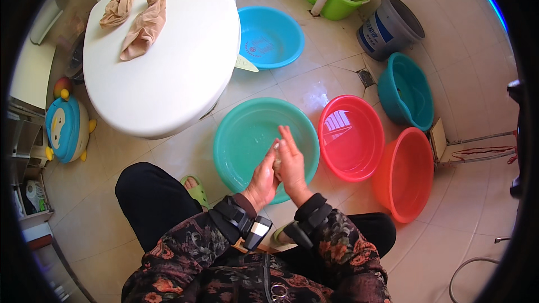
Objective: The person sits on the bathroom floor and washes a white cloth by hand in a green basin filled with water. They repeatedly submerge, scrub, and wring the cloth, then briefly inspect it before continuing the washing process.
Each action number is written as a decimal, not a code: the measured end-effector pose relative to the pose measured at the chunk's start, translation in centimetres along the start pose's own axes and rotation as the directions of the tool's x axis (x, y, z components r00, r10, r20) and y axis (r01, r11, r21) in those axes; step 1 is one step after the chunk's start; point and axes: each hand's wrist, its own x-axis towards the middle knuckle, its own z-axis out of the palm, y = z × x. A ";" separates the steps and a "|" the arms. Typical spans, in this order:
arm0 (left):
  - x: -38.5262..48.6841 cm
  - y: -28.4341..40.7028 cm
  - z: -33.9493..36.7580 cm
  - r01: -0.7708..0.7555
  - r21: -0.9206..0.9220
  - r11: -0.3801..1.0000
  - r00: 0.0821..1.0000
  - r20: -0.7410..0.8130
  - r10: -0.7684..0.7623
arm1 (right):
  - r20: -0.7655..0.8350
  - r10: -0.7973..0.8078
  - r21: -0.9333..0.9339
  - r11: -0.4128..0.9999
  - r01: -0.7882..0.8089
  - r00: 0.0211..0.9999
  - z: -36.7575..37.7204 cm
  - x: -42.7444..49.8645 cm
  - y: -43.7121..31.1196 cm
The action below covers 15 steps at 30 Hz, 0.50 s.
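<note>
My left hand (262, 180) and my right hand (292, 169) press together over a green plastic basin (223, 141). Between the palms is a small pale thing (276, 163), mostly hidden; I cannot tell whether it is soap or cloth. The right fingers point straight and away from me. Shallow water seems to lie in the green basin. Right beside it is a red basin (353, 164) holding water, with a window's reflection on it. Two twisted beige cloths (145, 25) (118, 8) rest on the closed white toilet lid (189, 63).
A blue basin (273, 38) stands behind the green one. To the right are an orange basin (410, 176), a teal basin (406, 92) and a grey bucket (389, 29). A lime mop bucket (337, 4) is at the back. A penguin-shaped child's potty (69, 130) sits left.
</note>
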 end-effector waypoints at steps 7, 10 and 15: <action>0.1 0.2 0.2 -0.243 -0.085 0.966 0.965 -0.120 0.233 | 0.139 -0.023 -0.510 0.855 0.091 0.990 1.2 -1.1 -1.3; 0.2 0.2 0.6 -0.160 -0.078 0.984 0.987 -0.040 0.157 | 0.056 -0.124 -0.249 0.959 0.134 0.991 1.2 -0.6 -1.0; -0.1 0.8 0.2 -0.015 -0.041 0.999 0.975 -0.222 0.005 | 0.068 0.172 -0.050 0.984 -0.168 0.983 0.9 -0.8 -0.3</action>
